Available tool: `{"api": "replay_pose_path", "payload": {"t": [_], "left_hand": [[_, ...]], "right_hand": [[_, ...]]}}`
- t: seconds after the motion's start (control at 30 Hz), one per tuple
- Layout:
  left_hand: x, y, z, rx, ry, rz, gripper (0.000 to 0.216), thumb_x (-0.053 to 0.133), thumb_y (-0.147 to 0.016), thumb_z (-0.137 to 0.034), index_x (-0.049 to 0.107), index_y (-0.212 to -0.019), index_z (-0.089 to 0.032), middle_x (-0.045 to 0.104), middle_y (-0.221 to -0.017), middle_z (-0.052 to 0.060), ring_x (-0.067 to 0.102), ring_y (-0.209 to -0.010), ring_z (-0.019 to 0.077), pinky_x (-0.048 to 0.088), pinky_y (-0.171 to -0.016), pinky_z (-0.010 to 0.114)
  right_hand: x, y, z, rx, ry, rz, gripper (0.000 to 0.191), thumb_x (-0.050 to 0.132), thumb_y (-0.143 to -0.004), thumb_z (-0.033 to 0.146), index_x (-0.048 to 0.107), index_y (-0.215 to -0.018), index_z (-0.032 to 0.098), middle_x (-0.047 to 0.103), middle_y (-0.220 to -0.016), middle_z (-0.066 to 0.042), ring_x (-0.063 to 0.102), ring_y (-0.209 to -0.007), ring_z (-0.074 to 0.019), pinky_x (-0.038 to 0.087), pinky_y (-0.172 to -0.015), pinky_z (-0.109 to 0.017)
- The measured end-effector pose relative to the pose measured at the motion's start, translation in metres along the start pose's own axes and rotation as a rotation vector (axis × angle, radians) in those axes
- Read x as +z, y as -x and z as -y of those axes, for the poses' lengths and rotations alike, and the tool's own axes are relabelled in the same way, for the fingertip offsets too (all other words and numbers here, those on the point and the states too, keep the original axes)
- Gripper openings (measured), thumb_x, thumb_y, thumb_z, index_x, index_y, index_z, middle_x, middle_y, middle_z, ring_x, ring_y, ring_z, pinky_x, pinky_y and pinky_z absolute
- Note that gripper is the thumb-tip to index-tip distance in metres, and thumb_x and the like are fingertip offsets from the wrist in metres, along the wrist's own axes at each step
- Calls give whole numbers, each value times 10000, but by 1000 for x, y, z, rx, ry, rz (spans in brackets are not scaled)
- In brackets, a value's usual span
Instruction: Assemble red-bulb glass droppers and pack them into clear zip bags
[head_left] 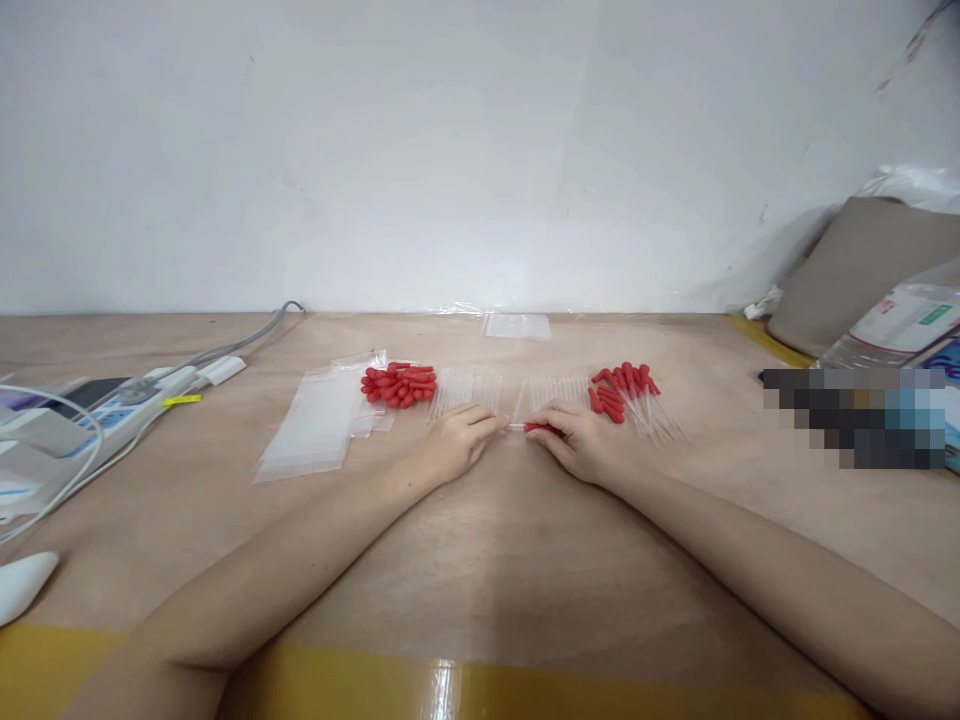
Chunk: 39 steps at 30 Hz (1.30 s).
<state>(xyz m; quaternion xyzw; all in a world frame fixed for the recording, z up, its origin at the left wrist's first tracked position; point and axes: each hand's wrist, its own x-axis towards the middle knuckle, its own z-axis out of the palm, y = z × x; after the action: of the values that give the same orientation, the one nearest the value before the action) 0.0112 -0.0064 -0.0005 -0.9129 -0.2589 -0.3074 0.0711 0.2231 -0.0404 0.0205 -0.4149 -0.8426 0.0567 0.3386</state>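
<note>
My left hand [459,442] is closed on one end of a thin clear dropper tube [517,427], held level just above or on the table. Between the fingers of my right hand [576,440] is a red rubber bulb [541,428], in line with the tube; whether the tube sits inside it is hidden. Behind my left hand lies a row of clear tubes [465,388], and a second row of tubes [555,390] is behind my right hand. A heap of red bulbs [399,385] is beyond my left hand. Droppers with red bulbs [626,385] lie right of my right hand.
Clear plastic bags [309,425] are stacked on the left, and another small bag [517,326] lies near the wall. A power strip [124,405] with cables stands at far left, above a white object [26,585]. A plastic bottle [892,325] and grey roll [855,270] occupy the right.
</note>
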Motion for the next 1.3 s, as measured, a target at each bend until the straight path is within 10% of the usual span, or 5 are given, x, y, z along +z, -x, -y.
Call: {"api": "replay_pose_path", "payload": {"t": [1.07, 1.3], "left_hand": [[5, -6, -10, 56, -23, 81, 238, 371, -894, -190, 579, -1007, -160, 590, -795, 49, 558, -746, 146, 485, -687, 263], [4, -7, -10, -78, 134, -70, 270, 424, -895, -292, 502, -1117, -160, 634, -872, 55, 607, -782, 140, 499, -710, 262]], "right_hand": [[9, -4, -8, -163, 22, 108, 187, 455, -850, 273, 613, -860, 173, 627, -768, -64, 587, -698, -157, 468, -626, -269], [10, -11, -13, 39, -383, 16, 145, 552, -789, 299, 583, -882, 192, 644, -823, -42, 603, -755, -151, 481, -704, -294]]}}
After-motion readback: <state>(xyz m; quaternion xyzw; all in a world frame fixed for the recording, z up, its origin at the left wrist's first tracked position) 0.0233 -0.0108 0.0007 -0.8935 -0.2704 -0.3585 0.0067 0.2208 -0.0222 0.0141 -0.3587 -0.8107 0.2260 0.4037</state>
